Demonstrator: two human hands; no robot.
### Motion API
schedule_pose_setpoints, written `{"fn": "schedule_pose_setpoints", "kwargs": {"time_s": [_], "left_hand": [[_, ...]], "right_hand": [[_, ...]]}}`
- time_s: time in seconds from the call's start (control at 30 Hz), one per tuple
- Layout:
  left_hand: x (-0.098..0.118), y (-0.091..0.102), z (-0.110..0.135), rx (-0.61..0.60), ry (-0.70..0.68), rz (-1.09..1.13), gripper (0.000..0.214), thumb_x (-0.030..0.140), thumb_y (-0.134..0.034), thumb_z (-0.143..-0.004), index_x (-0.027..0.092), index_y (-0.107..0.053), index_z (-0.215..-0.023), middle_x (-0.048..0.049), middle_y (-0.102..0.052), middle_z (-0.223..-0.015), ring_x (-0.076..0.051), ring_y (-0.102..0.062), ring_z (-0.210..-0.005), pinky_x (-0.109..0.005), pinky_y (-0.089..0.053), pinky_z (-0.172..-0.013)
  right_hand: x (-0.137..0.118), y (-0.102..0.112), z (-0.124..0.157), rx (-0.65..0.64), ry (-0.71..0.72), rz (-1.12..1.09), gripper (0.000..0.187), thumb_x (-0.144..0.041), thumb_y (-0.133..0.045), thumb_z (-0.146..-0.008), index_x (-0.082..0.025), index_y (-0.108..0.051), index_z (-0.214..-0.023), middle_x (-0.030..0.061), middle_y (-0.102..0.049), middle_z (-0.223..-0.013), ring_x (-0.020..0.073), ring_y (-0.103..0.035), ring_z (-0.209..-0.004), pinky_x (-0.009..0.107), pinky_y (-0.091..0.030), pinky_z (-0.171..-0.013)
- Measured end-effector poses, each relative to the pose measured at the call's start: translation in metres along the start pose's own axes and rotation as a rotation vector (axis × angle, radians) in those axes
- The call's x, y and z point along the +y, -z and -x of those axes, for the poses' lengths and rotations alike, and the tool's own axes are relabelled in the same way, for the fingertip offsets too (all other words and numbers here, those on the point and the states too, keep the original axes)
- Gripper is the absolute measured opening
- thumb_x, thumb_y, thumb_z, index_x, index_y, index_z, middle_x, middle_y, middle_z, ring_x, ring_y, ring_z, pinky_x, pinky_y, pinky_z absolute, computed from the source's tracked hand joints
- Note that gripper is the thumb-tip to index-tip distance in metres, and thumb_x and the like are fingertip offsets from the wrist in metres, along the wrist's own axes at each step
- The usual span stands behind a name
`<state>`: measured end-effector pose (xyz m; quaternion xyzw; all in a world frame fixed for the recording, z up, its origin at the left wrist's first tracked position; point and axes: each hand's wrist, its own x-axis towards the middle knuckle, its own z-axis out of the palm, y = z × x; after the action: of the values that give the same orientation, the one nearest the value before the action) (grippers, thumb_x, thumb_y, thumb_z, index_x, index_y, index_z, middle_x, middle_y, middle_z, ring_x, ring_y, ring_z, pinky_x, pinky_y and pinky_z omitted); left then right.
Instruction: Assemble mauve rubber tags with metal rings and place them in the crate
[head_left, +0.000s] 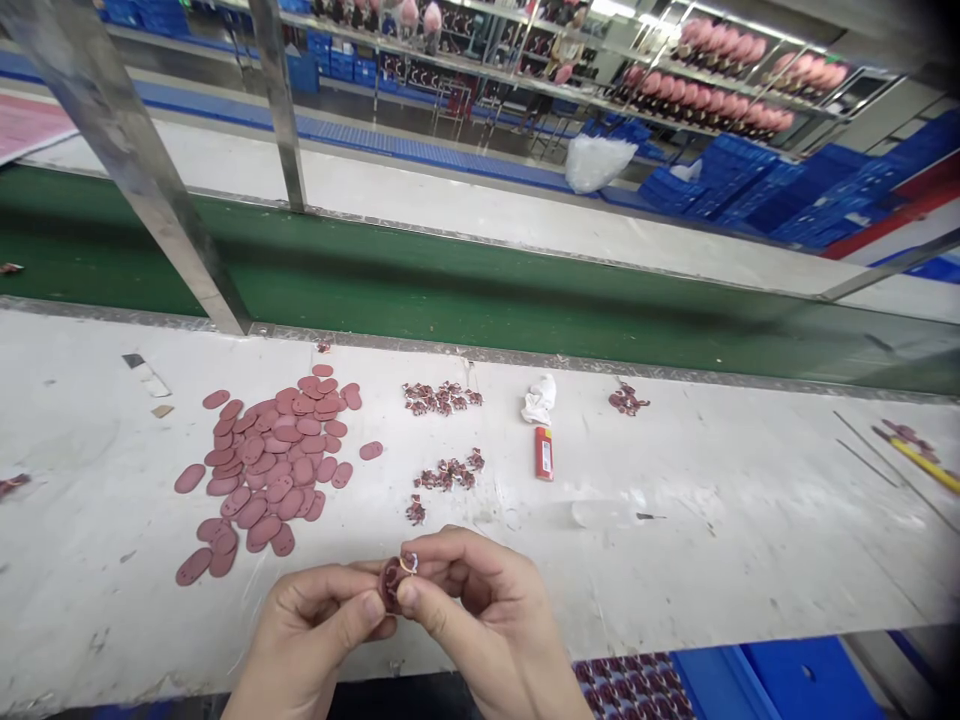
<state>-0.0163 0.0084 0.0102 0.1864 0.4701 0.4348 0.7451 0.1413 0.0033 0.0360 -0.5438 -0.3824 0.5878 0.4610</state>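
Close to the table's front edge, my left hand (322, 625) pinches a small oval reddish-brown piece (391, 585) between thumb and fingers. Pressed up against it is my right hand (487, 610), its thumb and forefinger closed on a small dark-red part with a white and yellow loop (409, 564). Fingertips cover much of both pieces, so I cannot tell whether they are joined. Left of my hands spreads a pile of flat oval pieces (281, 465), some with small holes. Just beyond my hands are small clusters of dark-red parts with whitish bits (450, 472).
A red lighter (544, 454) and crumpled white tissue (538, 400) lie ahead. To the right are a clear bottle-like item (607, 513), thin rods (866, 463) and a yellow-handled tool (919, 460). A metal post (165, 190) rises beside the green belt (450, 290). A filled tray (634, 688) sits below.
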Motion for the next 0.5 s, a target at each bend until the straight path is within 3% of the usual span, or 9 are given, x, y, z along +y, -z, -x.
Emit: {"fn": "schedule_pose_setpoints", "kwargs": {"time_s": [0.23, 0.5], "left_hand": [[-0.003, -0.006, 0.004, 0.028, -0.003, 0.059, 0.027, 0.043, -0.1, -0.055, 0.024, -0.084, -0.064, -0.0026, -0.085, -0.079, -0.016, -0.075, -0.072, -0.02, -0.061, -0.067], [-0.004, -0.007, 0.007, 0.024, -0.024, 0.085, 0.025, 0.041, -0.099, -0.056, 0.023, -0.084, -0.064, -0.0028, -0.085, -0.081, -0.017, -0.075, -0.073, -0.022, -0.062, -0.069]], "right_hand": [[0.004, -0.001, 0.004, 0.026, 0.037, -0.065, 0.014, -0.03, -0.086, -0.082, -0.023, -0.08, -0.093, 0.0006, -0.078, -0.081, 0.0119, -0.071, -0.073, 0.021, -0.058, -0.07], [0.004, -0.002, 0.01, 0.013, 0.055, -0.091, 0.011, -0.029, -0.083, -0.085, -0.024, -0.079, -0.095, 0.0008, -0.077, -0.081, 0.0123, -0.07, -0.072, 0.023, -0.059, -0.07]]}}
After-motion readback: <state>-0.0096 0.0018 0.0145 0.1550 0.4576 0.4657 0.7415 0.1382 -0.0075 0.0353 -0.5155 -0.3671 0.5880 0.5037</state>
